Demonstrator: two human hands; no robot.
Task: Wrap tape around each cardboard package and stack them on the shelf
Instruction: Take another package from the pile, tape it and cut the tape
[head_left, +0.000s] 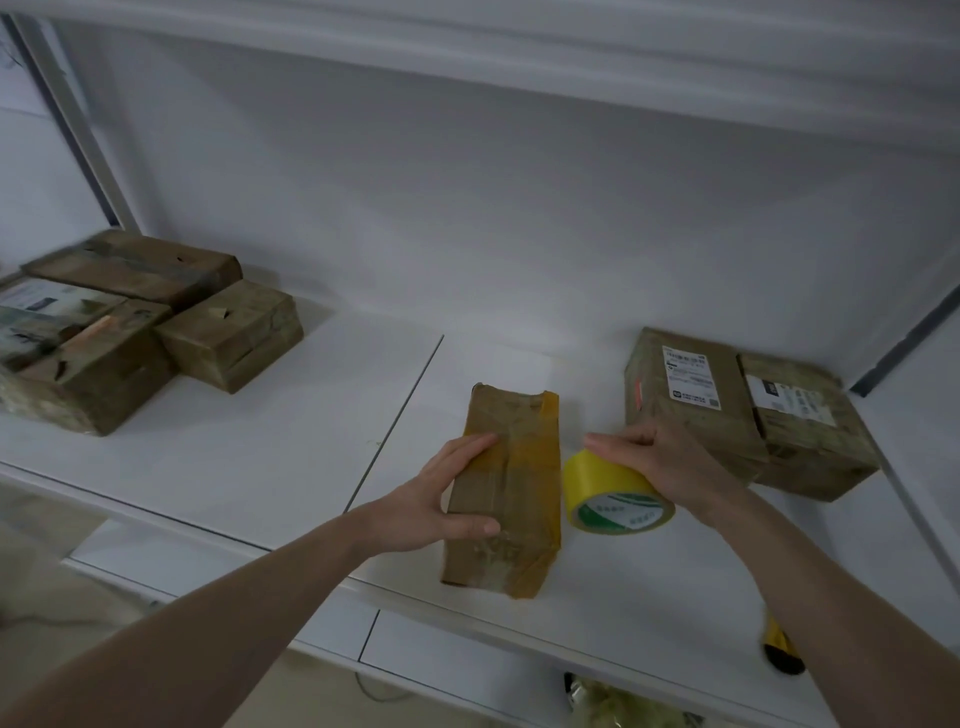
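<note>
At the middle of the shelf (260, 457), a cardboard package (506, 499) is gripped by the left hand (441, 501), fingers (467, 452) curled over its top and thumb on the near face. At three o'clock, just beside it, a yellow tape roll (615, 493) is held from above by the right hand (660, 457), fingers bent round it. Yellow tape is already seen along the package's right edge, so wrapping is judged under way; next, tape must be drawn across. Stacked packages (130, 322) lie at ten o'clock, two labelled packages (748, 410) at two o'clock.
</note>
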